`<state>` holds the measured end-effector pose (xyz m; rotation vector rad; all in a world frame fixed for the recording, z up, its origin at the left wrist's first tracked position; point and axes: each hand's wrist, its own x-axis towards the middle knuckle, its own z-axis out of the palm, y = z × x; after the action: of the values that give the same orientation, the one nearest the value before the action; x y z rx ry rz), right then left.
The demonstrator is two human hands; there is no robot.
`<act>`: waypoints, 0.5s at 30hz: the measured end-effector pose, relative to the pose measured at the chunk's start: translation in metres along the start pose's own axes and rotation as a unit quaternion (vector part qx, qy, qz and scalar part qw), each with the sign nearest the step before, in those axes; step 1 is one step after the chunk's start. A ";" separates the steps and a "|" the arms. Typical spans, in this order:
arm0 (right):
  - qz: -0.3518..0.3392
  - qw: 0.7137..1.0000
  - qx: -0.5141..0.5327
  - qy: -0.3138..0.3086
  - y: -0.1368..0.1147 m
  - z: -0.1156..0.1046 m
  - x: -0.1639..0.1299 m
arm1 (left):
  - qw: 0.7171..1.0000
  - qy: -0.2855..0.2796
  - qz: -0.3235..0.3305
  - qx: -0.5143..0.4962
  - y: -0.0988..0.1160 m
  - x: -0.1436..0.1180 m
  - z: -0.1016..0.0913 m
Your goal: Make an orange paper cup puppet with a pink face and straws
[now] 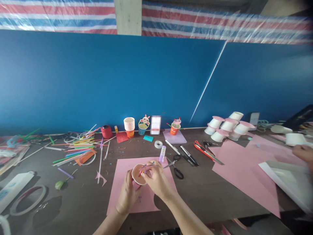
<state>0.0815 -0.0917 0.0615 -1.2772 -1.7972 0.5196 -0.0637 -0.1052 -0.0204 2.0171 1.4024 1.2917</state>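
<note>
My left hand [127,191] is closed around a paper cup [137,180], which is tilted with its mouth facing me. Over that mouth, my right hand [157,179] pinches a small pink and multicoloured piece [146,167]. The fingers partly cover the piece, so its exact kind is unclear. Both hands are above a pink paper sheet [114,195] with a curved cut in its lower right edge. Just right of my right hand lie black-handled scissors [178,173] and a purple-and-white glue stick [162,153].
Behind are a cup stack [129,125], two decorated cups [175,130] [142,129] and a tape roll [158,144]. Coloured straws [78,150] lie left. Pens [188,155], a red utility knife [205,151], pink sheets [244,173] and stacked cups [229,125] lie right, near another person's hand [303,153].
</note>
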 end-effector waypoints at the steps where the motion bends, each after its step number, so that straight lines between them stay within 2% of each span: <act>1: 0.000 1.000 -0.006 0.001 0.000 0.000 0.000 | 1.000 0.002 -0.001 0.000 0.000 0.000 0.000; 8: -0.022 0.999 -0.039 0.015 -0.002 0.003 -0.002 | 1.000 -0.005 -0.003 -0.006 0.001 -0.001 0.000; 15: -0.025 0.997 -0.063 0.026 0.000 0.009 -0.006 | 1.000 0.016 -0.005 -0.001 0.003 0.000 0.000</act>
<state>0.0748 -0.0959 0.0545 -1.3154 -1.8378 0.3461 -0.0625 -0.1067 -0.0184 1.9937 1.4229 1.3265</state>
